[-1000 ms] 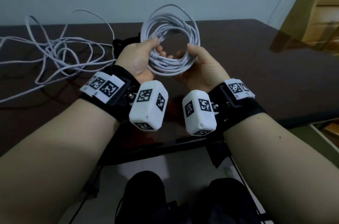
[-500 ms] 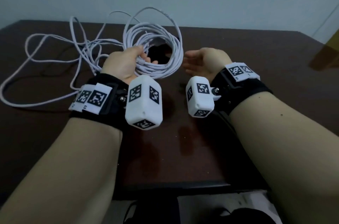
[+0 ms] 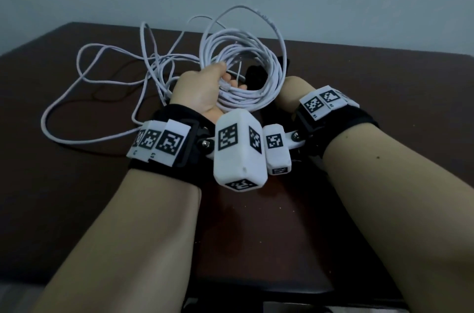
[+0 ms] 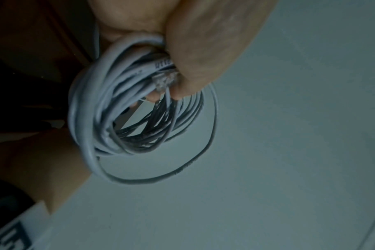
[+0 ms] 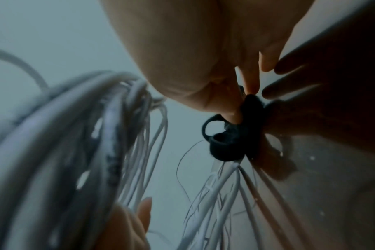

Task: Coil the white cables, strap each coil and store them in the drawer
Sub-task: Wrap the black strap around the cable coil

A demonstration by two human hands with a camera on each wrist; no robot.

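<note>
— What lies at the left?
— One loose white cable, sprawled on the dark table.
— And in the middle?
— One coil, held upright above the table; the left hand has its fingers curled round it.
— The right hand?
— Its fingertips pinch one black strap on the table behind the coil.

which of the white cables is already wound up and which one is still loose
The coiled cable gripped in the left hand is wound. The loose cable sprawls unwound on the table, farther left.
</note>
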